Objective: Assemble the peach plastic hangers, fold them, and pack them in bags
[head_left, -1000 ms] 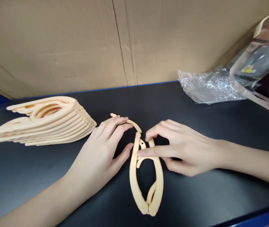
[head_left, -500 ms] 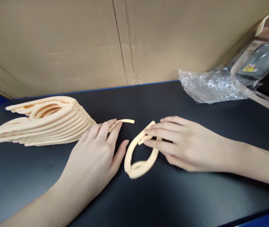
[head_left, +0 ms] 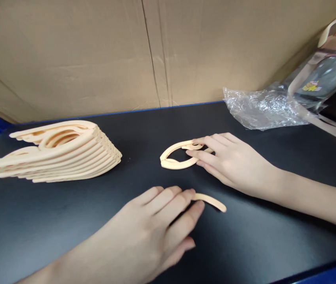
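**Two bare hands rested on two pale plastic pieces at a dark table**

A cream, loop-shaped frame (head_left: pixel 178 164) lay on the tabletop (head_left: pixel 144 130), right of the middle, its closed end pointing left. The right hand (head_left: pixel 232 163) reached in from the right, fingertips touching the frame's right end, seemingly to steady it. Nearer and lower, a slim curved strip (head_left: pixel 210 201) in the same cream colour stuck out to the right from under the fingertips of the left hand (head_left: pixel 158 228), whose thumb stood off from it. The hands were well apart, each at its own piece, perhaps so that neither got in the other's way.

To the left sat a stack (head_left: pixel 82 157) of matching cream pieces, one upon another, probably because their like outlines fit together. Far right, crumpled clear wrap (head_left: pixel 259 108) lay beside a see-through bag (head_left: pixel 318 77) with a pale strap. Behind everything rose brown cardboard (head_left: pixel 97 55).

The right fingers covered part of the frame, and the left fingers hid the strip's other end, so whether either hand gripped or merely pressed could not be told. The picture's edges cut off the bag and both forearms; the bag's yellow print was too small to read.
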Motion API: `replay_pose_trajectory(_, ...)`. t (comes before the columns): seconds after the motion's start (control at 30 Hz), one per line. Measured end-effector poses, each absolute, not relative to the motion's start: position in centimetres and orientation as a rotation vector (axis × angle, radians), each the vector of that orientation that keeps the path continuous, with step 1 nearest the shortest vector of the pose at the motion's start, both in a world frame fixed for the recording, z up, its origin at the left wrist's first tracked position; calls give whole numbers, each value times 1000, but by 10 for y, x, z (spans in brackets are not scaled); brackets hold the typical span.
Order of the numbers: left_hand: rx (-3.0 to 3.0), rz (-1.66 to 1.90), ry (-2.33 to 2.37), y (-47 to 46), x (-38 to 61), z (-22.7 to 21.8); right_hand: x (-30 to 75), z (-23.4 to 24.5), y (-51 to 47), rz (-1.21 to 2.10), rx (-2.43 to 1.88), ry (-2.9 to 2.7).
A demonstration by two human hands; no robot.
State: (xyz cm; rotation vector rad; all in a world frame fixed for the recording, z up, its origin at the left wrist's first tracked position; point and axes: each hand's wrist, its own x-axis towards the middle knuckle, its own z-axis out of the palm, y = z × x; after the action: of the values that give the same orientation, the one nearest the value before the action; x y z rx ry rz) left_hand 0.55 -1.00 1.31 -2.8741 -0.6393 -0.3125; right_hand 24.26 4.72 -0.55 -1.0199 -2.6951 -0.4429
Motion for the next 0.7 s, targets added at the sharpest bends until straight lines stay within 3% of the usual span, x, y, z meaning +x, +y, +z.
replay_pose_trajectory(0.13, -3015, -380, -631, -9, 2, 14, 234, -5, 40, -275, -947, -2660)
replay_pose_trajectory(0.3, -2881, -607, -970, 7, -10, 5, 230, -3, 35, -143, -833, -2643)
replay_pose_trajectory(0.7, -2879, -414, -1051, 19, -16, -5, 235, -4, 35, -125, -722, -2550)
